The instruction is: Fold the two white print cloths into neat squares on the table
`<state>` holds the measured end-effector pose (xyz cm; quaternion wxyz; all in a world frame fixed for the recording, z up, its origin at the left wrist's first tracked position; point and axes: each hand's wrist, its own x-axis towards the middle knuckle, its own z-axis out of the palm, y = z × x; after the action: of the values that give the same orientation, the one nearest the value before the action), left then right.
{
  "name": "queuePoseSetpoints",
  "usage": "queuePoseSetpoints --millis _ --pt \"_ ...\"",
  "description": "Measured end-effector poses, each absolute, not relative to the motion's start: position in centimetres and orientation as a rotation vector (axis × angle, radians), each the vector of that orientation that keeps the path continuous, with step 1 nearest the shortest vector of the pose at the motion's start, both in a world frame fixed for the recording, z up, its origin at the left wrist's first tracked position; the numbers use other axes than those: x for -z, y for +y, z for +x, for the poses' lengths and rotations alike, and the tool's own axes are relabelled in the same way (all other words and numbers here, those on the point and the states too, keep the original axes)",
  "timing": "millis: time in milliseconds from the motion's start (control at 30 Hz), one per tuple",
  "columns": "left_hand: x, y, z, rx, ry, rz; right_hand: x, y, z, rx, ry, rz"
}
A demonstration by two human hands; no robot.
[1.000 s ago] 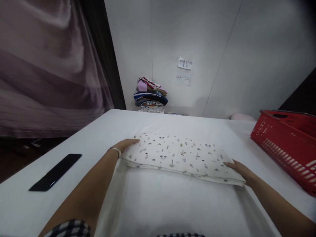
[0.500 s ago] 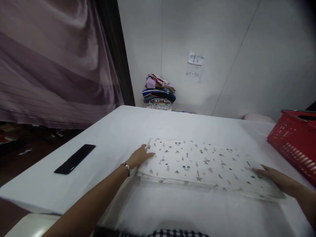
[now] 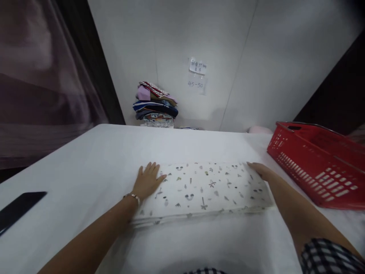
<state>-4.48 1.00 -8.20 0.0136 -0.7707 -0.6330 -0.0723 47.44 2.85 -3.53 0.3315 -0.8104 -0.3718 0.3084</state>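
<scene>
A white cloth (image 3: 199,190) with small printed figures lies folded into a long strip across the white table. Its layered edge faces me. My left hand (image 3: 148,180) rests on the cloth's left end, fingers spread and lying flat, a bracelet at the wrist. At the far right corner of the cloth is my right hand (image 3: 260,169), its fingers stretched out along the edge and partly hidden by the hand itself.
A red plastic basket (image 3: 319,163) stands to the right. A black phone-like slab (image 3: 19,209) lies at the left on the white table (image 3: 94,160). Folded clothes (image 3: 155,104) are stacked by the wall beyond the table, below paper notes (image 3: 197,67). A curtain (image 3: 42,76) hangs at left.
My view has turned right, bringing more of the basket in. My right hand has moved from the cloth's right part to its far right corner. My left fingers have spread flat.
</scene>
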Motion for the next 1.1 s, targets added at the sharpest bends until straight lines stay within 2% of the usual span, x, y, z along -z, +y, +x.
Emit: queuePoseSetpoints --millis 333,833,1000,1100 --pt "7.7 1.2 -4.3 0.126 -1.978 -2.404 7.5 4.0 48.9 -0.456 -1.133 -2.250" --pt "8.1 1.6 -4.5 0.157 -1.940 -2.397 6.6 3.1 47.2 -0.182 -1.388 -2.384" --pt "7.0 1.3 -4.6 0.301 -1.956 -2.399 5.6 -0.8 42.5 0.049 -1.843 -2.071" --pt "7.0 -0.2 -4.7 0.304 -1.859 -2.471 6.3 -4.4 38.9 -0.043 -2.151 -1.876"
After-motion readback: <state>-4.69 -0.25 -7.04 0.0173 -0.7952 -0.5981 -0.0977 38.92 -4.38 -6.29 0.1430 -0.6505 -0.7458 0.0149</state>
